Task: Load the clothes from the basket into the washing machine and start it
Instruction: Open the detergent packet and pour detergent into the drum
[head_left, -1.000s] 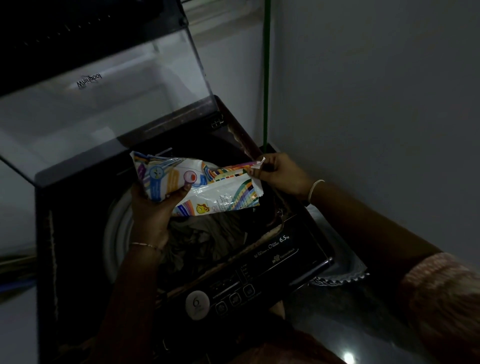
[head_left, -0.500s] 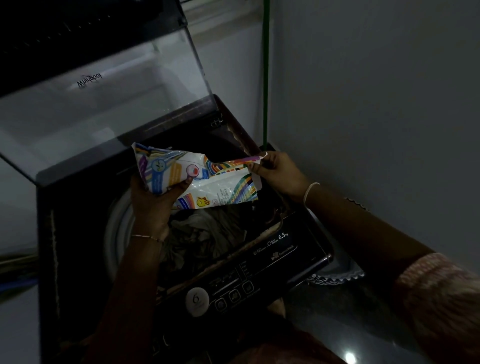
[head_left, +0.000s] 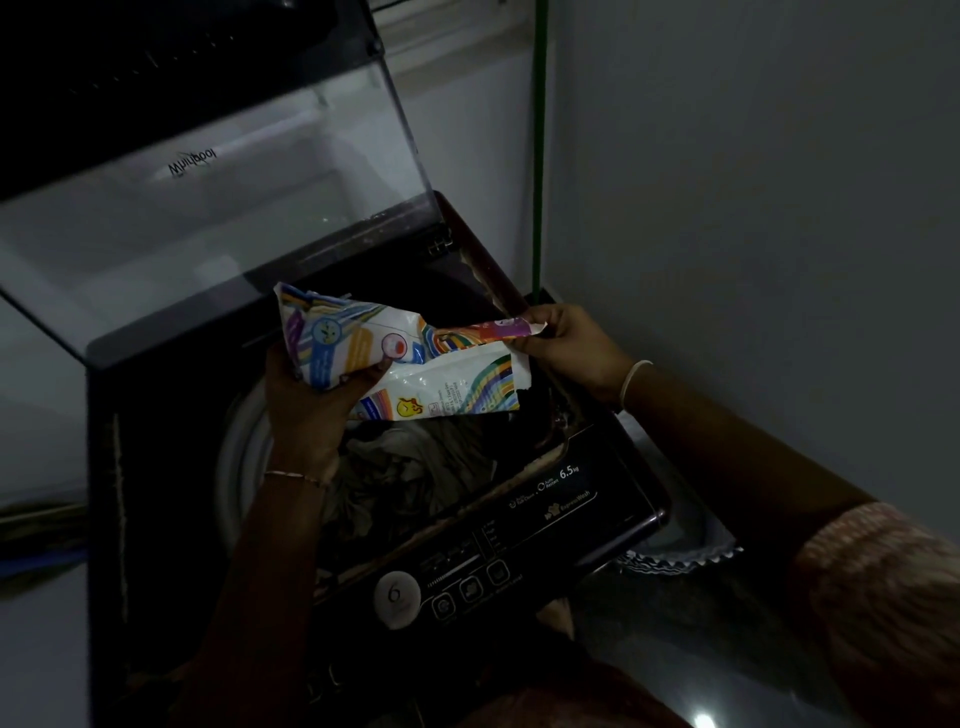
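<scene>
A dark top-loading washing machine (head_left: 613, 499) stands with its clear lid (head_left: 208, 208) raised. Crumpled clothes (head_left: 415, 462) fill the drum. Above the drum I hold a white detergent packet (head_left: 431, 374) with colourful stripes, lying roughly level. My left hand (head_left: 311, 400) grips its left end from below. My right hand (head_left: 566, 343) pinches the torn top corner at the right. The basket is not in view.
The control panel (head_left: 467, 582) with a round dial and buttons runs along the machine's near edge. A grey wall (head_left: 753, 234) stands close on the right, with a green pipe (head_left: 540, 156) in the corner. A white scalloped cloth (head_left: 685, 556) lies right of the machine.
Both hands have lifted the packet slightly, and its right end has been pulled up and flatter. The machine and the clothes have not moved.
</scene>
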